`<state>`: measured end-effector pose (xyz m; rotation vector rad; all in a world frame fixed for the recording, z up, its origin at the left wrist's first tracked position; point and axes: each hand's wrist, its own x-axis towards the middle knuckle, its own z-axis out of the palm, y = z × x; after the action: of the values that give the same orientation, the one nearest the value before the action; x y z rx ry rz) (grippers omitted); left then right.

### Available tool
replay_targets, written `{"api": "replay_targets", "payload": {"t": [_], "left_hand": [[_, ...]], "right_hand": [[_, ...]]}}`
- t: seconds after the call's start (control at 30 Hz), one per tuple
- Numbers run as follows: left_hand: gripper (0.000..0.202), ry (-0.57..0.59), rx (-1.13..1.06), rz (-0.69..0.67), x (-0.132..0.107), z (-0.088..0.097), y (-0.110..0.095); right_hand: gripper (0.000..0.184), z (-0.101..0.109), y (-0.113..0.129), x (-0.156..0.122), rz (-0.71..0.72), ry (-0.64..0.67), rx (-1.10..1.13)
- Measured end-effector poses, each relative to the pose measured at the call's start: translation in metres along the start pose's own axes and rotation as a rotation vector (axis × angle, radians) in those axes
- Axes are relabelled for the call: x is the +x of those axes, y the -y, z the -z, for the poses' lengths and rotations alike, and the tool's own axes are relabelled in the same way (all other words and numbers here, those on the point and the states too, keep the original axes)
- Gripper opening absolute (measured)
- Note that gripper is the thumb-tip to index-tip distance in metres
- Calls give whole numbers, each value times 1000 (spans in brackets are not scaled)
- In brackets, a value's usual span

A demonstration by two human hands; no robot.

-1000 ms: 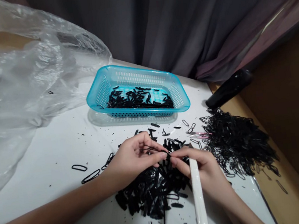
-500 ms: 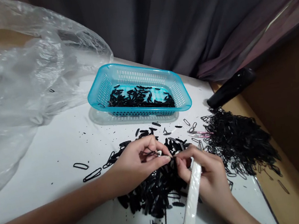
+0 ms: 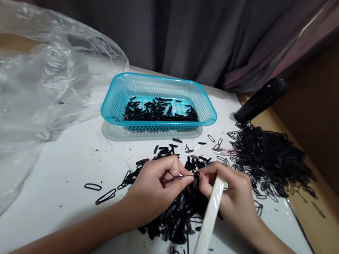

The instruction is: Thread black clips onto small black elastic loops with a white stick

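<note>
My left hand (image 3: 157,187) is closed in a pinch on a thin black wire loop (image 3: 174,178), above a heap of small black plastic pieces (image 3: 178,222). Fingertip to fingertip with it, my right hand (image 3: 233,191) pinches a tiny dark piece, mostly hidden by the fingers. The same hand also keeps hold of a flat tool wrapped in white (image 3: 208,220), with a narrow grey tip above the index finger and its long end slanting down to the left. What joins the two pinched parts is too small to make out.
Behind the hands stands a blue plastic basket (image 3: 152,74) with black pieces inside. A tangled pile of black wire loops (image 3: 271,159), pink-handled snips (image 3: 228,151) and a black cylinder (image 3: 260,99) lie right. Clear plastic sheeting (image 3: 21,101) covers the left; loose loops (image 3: 105,196) lie nearby.
My right hand has shifted slightly left, and the white-wrapped tool now slants further down to the left, its lower end in view. The left hand keeps its pinch, with the wire loop turned slightly.
</note>
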<state>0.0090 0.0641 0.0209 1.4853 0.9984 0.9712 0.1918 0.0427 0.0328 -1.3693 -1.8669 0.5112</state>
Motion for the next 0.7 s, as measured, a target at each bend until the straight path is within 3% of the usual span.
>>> {"api": "replay_targets", "payload": {"t": [0.27,0.43,0.63,0.7], "left_hand": [[42,-11,-3,-76,0,-1,-2],[41,5,-10,-40,1,1,-2],[19,53,33,10,3,4,2],[39,64,81,2,2,4,3]], "right_hand": [[9,-1,0,0,-8,-18,14],[9,0,-2,1,46,-7,6],[9,1,-9,2,145,36,-9],[9,1,-10,2,187,51,-50]]}}
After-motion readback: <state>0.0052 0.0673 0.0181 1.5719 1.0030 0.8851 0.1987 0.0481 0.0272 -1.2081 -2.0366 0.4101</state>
